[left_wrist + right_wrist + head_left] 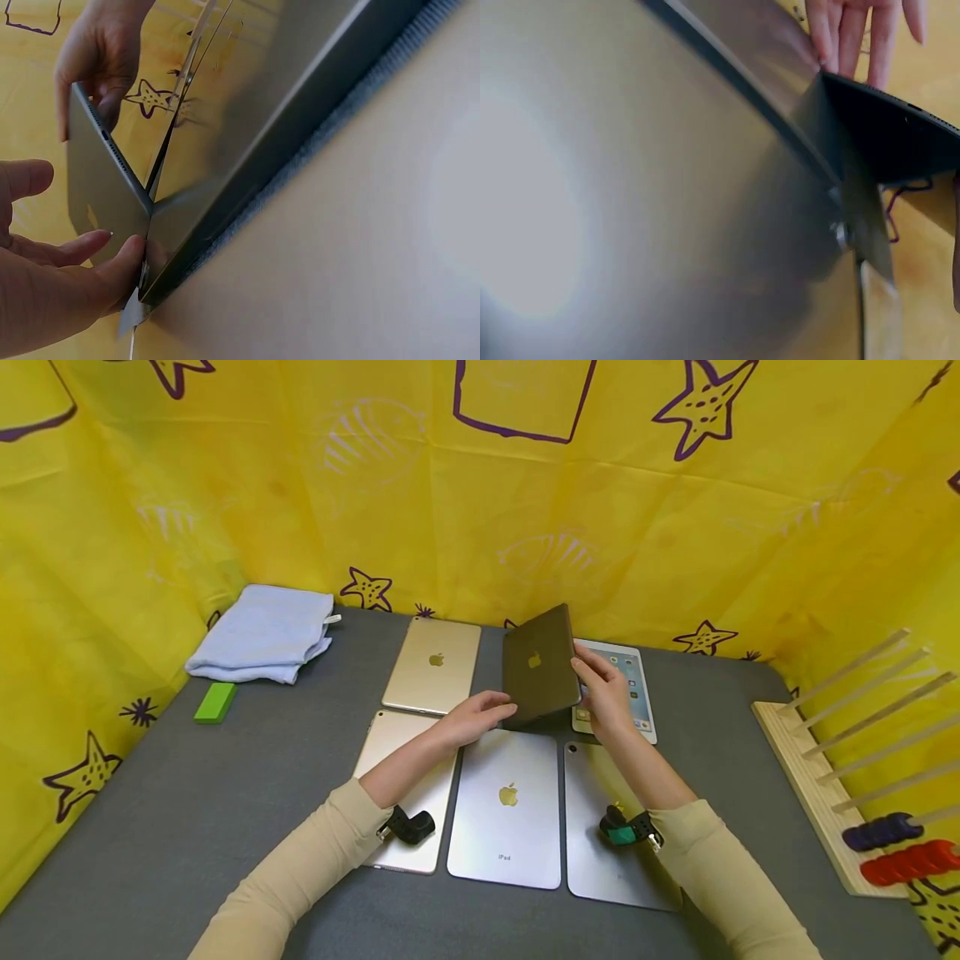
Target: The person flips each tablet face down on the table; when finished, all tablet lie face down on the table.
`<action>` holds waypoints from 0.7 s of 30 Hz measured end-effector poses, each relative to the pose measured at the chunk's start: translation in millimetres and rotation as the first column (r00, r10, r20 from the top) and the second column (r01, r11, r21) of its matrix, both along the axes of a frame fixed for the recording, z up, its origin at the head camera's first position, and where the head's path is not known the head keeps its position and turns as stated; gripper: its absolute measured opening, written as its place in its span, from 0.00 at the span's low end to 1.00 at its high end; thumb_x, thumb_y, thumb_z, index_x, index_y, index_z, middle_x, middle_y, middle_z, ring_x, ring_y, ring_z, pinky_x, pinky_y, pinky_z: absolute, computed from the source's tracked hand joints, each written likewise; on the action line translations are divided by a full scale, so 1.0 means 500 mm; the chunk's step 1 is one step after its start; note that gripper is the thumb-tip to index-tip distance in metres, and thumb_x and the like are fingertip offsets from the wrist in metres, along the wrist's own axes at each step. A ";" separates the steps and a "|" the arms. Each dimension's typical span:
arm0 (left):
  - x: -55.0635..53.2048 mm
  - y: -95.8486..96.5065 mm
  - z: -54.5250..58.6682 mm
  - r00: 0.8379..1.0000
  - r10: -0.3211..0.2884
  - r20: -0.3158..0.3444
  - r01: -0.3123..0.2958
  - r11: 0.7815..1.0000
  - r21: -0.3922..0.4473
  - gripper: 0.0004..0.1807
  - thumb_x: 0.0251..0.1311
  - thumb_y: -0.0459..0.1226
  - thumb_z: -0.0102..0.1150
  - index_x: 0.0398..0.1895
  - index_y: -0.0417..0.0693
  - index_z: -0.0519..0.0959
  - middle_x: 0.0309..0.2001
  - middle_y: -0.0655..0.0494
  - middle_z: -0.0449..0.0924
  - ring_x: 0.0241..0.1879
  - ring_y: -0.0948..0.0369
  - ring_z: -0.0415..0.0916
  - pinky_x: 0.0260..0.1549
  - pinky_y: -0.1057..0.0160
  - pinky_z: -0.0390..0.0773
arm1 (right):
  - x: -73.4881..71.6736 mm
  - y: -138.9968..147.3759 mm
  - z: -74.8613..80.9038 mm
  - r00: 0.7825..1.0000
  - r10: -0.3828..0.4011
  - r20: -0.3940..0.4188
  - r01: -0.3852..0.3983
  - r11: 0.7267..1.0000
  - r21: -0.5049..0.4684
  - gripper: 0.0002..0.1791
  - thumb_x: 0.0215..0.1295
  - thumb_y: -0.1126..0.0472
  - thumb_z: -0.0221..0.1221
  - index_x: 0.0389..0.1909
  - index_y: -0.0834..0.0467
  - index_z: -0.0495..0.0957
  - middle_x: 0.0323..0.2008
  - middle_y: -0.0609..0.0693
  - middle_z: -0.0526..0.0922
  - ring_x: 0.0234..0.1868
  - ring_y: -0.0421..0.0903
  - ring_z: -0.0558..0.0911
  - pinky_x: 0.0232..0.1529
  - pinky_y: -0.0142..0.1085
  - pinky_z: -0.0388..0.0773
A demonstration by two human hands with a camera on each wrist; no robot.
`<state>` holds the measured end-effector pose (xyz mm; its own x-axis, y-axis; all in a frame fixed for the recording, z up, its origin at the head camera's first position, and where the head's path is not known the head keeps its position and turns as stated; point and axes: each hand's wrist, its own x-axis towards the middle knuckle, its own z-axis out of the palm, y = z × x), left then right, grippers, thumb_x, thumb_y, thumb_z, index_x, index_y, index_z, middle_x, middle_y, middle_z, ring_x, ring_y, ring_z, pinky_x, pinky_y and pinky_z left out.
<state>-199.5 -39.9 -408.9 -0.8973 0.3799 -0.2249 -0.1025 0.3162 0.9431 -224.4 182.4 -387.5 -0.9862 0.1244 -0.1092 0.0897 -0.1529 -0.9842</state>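
Observation:
A dark grey tablet (540, 668) is tilted up on its lower edge side, its back with the apple logo facing left. My right hand (606, 689) grips it at the right edge; the left wrist view shows this hand (105, 56) around an upper corner. My left hand (480, 718) is at the lower left corner, fingers fairly straight, fingertips right at the tablet's back. In the right wrist view the dark screen side (892, 139) shows. Just below lies a silver tablet (506, 827), back up. Behind my right hand lies a white tablet (637, 693) with its screen lit.
A gold tablet (431, 664) lies at the back left, a pale tablet (408, 793) under my left forearm, and another silver tablet (592, 868) under my right. A folded blue cloth (262, 631) and green block (215, 702) sit left; a wooden bead frame (810, 793) stands right.

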 end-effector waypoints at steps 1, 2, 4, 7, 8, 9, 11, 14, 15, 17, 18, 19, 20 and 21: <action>0.000 -0.002 0.000 1.000 0.007 -0.002 -0.007 1.000 -0.002 0.29 0.70 0.47 0.52 0.67 0.40 0.67 0.65 0.42 0.68 0.59 0.48 0.72 0.60 0.51 0.68 | 0.000 0.003 -0.004 1.000 -0.005 0.011 0.005 1.000 -0.017 0.24 0.70 0.60 0.58 0.66 0.60 0.71 0.58 0.47 0.75 0.44 0.37 0.76 0.25 0.24 0.73; 0.000 -0.004 0.000 1.000 0.014 -0.004 -0.014 1.000 -0.004 0.29 0.70 0.47 0.52 0.67 0.40 0.67 0.65 0.42 0.68 0.60 0.48 0.71 0.60 0.51 0.68 | -0.001 0.005 -0.008 1.000 -0.012 0.024 0.013 0.999 -0.030 0.24 0.70 0.61 0.58 0.66 0.61 0.71 0.56 0.47 0.76 0.42 0.37 0.77 0.26 0.24 0.75; 0.001 -0.007 0.003 1.000 0.025 -0.006 -0.025 1.000 -0.011 0.29 0.70 0.47 0.52 0.67 0.41 0.67 0.66 0.42 0.68 0.63 0.48 0.68 0.61 0.50 0.67 | -0.004 0.010 -0.017 0.999 -0.022 0.044 0.024 0.998 -0.059 0.24 0.70 0.64 0.57 0.66 0.64 0.70 0.52 0.47 0.78 0.40 0.37 0.78 0.30 0.27 0.80; 0.002 -0.012 0.004 1.000 0.030 -0.007 -0.030 0.999 -0.014 0.29 0.70 0.47 0.53 0.68 0.41 0.67 0.67 0.44 0.67 0.66 0.48 0.64 0.63 0.49 0.65 | -0.006 0.015 -0.029 0.997 -0.036 0.073 0.041 0.997 -0.072 0.24 0.69 0.66 0.57 0.65 0.66 0.70 0.49 0.47 0.78 0.38 0.37 0.79 0.32 0.29 0.81; 0.003 -0.013 0.004 1.000 0.029 -0.009 -0.029 0.999 -0.015 0.29 0.70 0.47 0.53 0.68 0.41 0.67 0.67 0.44 0.67 0.66 0.48 0.63 0.63 0.49 0.64 | -0.006 0.016 -0.034 0.996 -0.043 0.082 0.048 0.997 -0.061 0.24 0.69 0.66 0.57 0.65 0.66 0.71 0.50 0.48 0.78 0.37 0.37 0.80 0.31 0.29 0.81; 0.004 -0.015 0.004 1.000 0.027 -0.012 -0.027 0.999 -0.017 0.29 0.70 0.47 0.53 0.68 0.41 0.66 0.67 0.44 0.66 0.67 0.48 0.62 0.63 0.49 0.64 | -0.007 0.017 -0.037 0.995 -0.049 0.090 0.054 0.997 -0.051 0.23 0.69 0.66 0.58 0.64 0.66 0.71 0.51 0.49 0.77 0.37 0.36 0.80 0.30 0.29 0.81; 0.007 -0.017 0.005 1.000 0.024 -0.020 -0.024 1.000 -0.021 0.30 0.70 0.47 0.52 0.69 0.41 0.66 0.67 0.44 0.66 0.67 0.48 0.62 0.64 0.49 0.64 | -0.006 0.018 -0.043 0.993 -0.050 0.104 0.053 0.998 -0.027 0.24 0.69 0.66 0.58 0.64 0.66 0.71 0.57 0.52 0.76 0.35 0.35 0.81 0.30 0.29 0.81; 0.009 -0.019 0.004 0.999 0.023 -0.029 -0.024 0.999 -0.026 0.30 0.70 0.47 0.52 0.69 0.41 0.65 0.67 0.45 0.66 0.67 0.49 0.62 0.64 0.50 0.64 | -0.005 0.017 -0.050 0.992 -0.044 0.115 0.041 0.999 0.030 0.24 0.69 0.66 0.57 0.65 0.65 0.71 0.64 0.57 0.72 0.33 0.34 0.81 0.29 0.27 0.80; 0.010 -0.020 0.004 0.999 0.025 -0.027 -0.026 0.999 -0.029 0.31 0.70 0.48 0.52 0.70 0.41 0.64 0.67 0.45 0.66 0.67 0.49 0.62 0.63 0.50 0.64 | -0.004 0.017 -0.052 0.993 -0.032 0.118 0.026 0.998 0.050 0.24 0.69 0.66 0.57 0.65 0.65 0.70 0.65 0.58 0.70 0.33 0.34 0.81 0.30 0.27 0.80; 0.011 -0.021 0.004 0.999 0.030 -0.028 -0.031 0.999 -0.036 0.31 0.70 0.48 0.52 0.70 0.42 0.64 0.67 0.45 0.67 0.67 0.49 0.63 0.63 0.49 0.65 | -0.003 0.016 -0.053 0.992 -0.012 0.126 0.000 0.995 0.098 0.24 0.70 0.66 0.55 0.66 0.64 0.69 0.66 0.59 0.69 0.36 0.35 0.82 0.33 0.27 0.80; 0.011 -0.021 0.004 0.999 0.033 -0.029 -0.034 0.999 -0.041 0.31 0.70 0.49 0.52 0.70 0.42 0.65 0.67 0.45 0.67 0.66 0.49 0.63 0.62 0.49 0.65 | -0.001 0.015 -0.054 0.991 -0.001 0.134 -0.016 0.991 0.130 0.24 0.71 0.66 0.55 0.66 0.63 0.69 0.66 0.59 0.69 0.38 0.36 0.82 0.35 0.27 0.80; 0.011 -0.021 0.004 0.999 0.037 -0.030 -0.038 0.998 -0.048 0.31 0.70 0.49 0.52 0.70 0.43 0.65 0.67 0.45 0.67 0.66 0.49 0.63 0.62 0.49 0.66 | 0.000 0.014 -0.054 0.990 0.013 0.144 -0.037 0.986 0.164 0.24 0.71 0.65 0.54 0.67 0.62 0.69 0.67 0.59 0.69 0.41 0.38 0.81 0.37 0.27 0.79; 0.011 -0.022 0.003 0.999 0.038 -0.034 -0.040 0.998 -0.057 0.31 0.69 0.49 0.53 0.70 0.43 0.65 0.67 0.44 0.67 0.66 0.49 0.64 0.62 0.49 0.66 | 0.001 0.013 -0.053 0.987 0.027 0.155 -0.057 0.979 0.195 0.25 0.71 0.65 0.54 0.68 0.61 0.68 0.67 0.59 0.69 0.44 0.40 0.81 0.40 0.27 0.79; 0.012 -0.022 0.004 0.999 0.039 -0.034 -0.041 0.997 -0.064 0.32 0.69 0.49 0.53 0.70 0.44 0.64 0.66 0.44 0.67 0.65 0.49 0.64 0.62 0.49 0.66 | 0.002 0.012 -0.052 0.985 0.034 0.167 -0.072 0.971 0.227 0.25 0.71 0.64 0.54 0.68 0.61 0.68 0.67 0.58 0.69 0.47 0.42 0.80 0.43 0.28 0.78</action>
<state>-193.7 -50.7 -406.8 -0.9188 0.3289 -0.2182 -0.0859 0.3730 0.9239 -223.4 188.4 -413.7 -0.9637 0.1134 -0.2418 0.2519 0.0860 -0.9639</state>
